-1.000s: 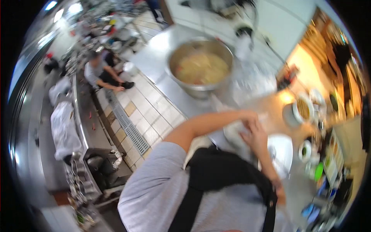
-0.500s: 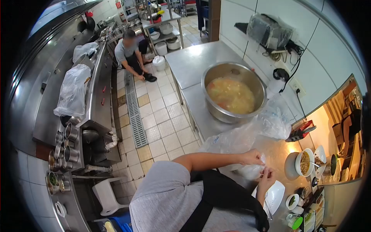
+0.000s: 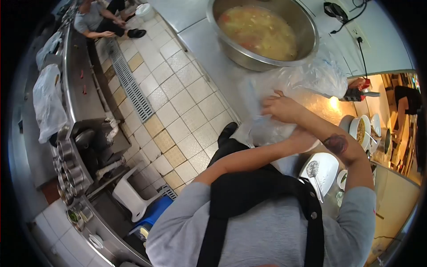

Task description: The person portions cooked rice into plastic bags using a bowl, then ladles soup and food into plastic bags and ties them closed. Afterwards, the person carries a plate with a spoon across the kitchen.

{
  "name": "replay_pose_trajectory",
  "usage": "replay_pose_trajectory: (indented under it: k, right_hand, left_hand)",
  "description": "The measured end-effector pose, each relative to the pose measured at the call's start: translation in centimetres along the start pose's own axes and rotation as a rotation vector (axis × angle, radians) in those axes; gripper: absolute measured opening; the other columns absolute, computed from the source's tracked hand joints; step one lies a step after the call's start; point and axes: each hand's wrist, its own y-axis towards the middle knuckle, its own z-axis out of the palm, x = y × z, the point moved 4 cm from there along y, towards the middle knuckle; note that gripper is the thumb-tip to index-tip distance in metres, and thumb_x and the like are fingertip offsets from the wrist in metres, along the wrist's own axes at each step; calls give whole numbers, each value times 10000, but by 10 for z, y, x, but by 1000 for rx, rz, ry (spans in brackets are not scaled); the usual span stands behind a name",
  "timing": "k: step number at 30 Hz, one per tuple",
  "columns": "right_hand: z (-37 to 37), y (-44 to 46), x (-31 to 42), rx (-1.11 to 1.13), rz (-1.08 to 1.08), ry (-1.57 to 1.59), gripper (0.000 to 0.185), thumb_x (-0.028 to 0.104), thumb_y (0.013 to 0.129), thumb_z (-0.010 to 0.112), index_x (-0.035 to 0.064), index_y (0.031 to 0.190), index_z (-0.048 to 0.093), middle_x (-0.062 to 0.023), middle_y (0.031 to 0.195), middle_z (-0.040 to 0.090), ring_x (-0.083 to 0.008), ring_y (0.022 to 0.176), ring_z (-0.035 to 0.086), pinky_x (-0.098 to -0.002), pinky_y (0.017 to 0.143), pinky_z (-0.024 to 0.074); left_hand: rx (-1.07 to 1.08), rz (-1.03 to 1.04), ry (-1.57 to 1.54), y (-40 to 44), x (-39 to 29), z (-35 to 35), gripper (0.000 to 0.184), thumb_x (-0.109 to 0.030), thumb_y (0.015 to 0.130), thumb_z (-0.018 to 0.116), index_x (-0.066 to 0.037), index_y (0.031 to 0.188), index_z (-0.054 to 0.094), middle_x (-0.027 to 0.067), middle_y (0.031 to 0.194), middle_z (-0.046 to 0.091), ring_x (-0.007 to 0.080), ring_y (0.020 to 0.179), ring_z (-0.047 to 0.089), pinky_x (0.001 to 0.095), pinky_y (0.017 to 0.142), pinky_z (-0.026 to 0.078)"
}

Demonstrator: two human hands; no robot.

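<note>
My left hand [image 3: 306,140] is low over the table edge, beside crumpled clear plastic. Its fingers are blurred and partly hidden by my right forearm, so whether it holds anything does not show. Crossing above it, my right hand [image 3: 281,108] reaches left with fingers apart, touching or just over the clear plastic bags [image 3: 271,129] spread on the steel table. Below my left wrist a pale, filled-looking plastic bag [image 3: 289,163] shows in part. A white dish [image 3: 329,167] with a spoon [image 3: 318,189] lies close to my right forearm.
A large steel bowl of soup [image 3: 260,33] stands on the table [image 3: 195,40] ahead. Right of it are a red holder [image 3: 358,89] with utensils and a bowl of food [image 3: 361,129]. Another person [image 3: 95,20] sits low at the far left, near the floor drain [image 3: 129,84].
My right hand has left the small bag and moved forward and left onto the loose plastic, crossing over my left arm. The view has tilted down, and the seated person's hands have shifted.
</note>
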Motion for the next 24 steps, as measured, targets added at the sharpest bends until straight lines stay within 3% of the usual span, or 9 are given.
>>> replay_pose_trajectory:
  k: [2,4,6,9,13,16,18,20,24]
  right_hand:
    - [30,-31,-35,226,305,176,298,79,766,597,132,1056,562,-96,945,626,-300,912,586,-389,787,464]
    - [-10,-62,-54,-249,496,350,262,69,771,581,129,1024,554,-112,743,607,-293,743,603,-381,663,475]
    - [-45,-110,-42,-191,886,214,214,38,769,538,121,965,563,-146,780,582,-313,717,595,-401,641,475]
    - [-8,-194,-42,-514,940,-256,188,37,782,488,116,938,556,-153,830,571,-319,699,603,-412,638,485]
    - [19,-329,-41,-440,1414,-231,192,149,822,490,161,975,605,-105,896,627,-266,761,647,-417,588,508]
    - [43,-349,-16,-251,1300,-156,206,126,807,505,174,965,629,-100,910,645,-259,770,647,-403,603,505]
    - [24,-309,19,-444,985,-70,248,133,781,546,179,1014,618,-101,874,660,-264,743,642,-395,612,495]
    - [15,-265,32,-448,928,165,363,68,725,541,156,1072,600,-103,837,643,-289,681,608,-386,613,473]
    - [50,-236,9,-735,660,766,366,32,743,542,82,1104,581,-26,821,617,-168,730,566,-307,669,442]
  left_hand:
    - [132,-11,49,-1,-5,-9,243,-225,774,553,-31,914,593,144,930,593,278,931,553,434,842,392]
    - [26,92,5,2,-10,-11,250,-199,734,592,-13,901,588,154,896,586,300,906,549,444,818,400]
    - [20,104,-97,4,-8,8,243,-169,717,600,-1,892,584,155,872,582,306,891,546,452,788,400]
    - [187,69,-65,15,-10,3,191,-124,712,591,-16,869,578,153,853,574,321,870,535,426,767,403]
    - [483,-39,-9,23,4,5,135,-133,744,596,-12,798,569,157,785,584,304,769,545,367,669,415]
    - [632,-154,-79,30,3,7,173,-164,768,616,2,801,580,140,734,577,235,667,534,338,592,401]
    - [699,-222,-125,34,-4,10,190,-176,785,627,9,816,591,115,715,572,176,619,511,324,560,390]
    - [662,-202,-159,30,17,22,188,-167,788,632,2,867,609,91,703,558,143,623,484,318,566,387]
    - [549,-137,-206,35,-10,1,189,-125,808,625,9,942,619,50,772,599,93,690,514,284,622,421]
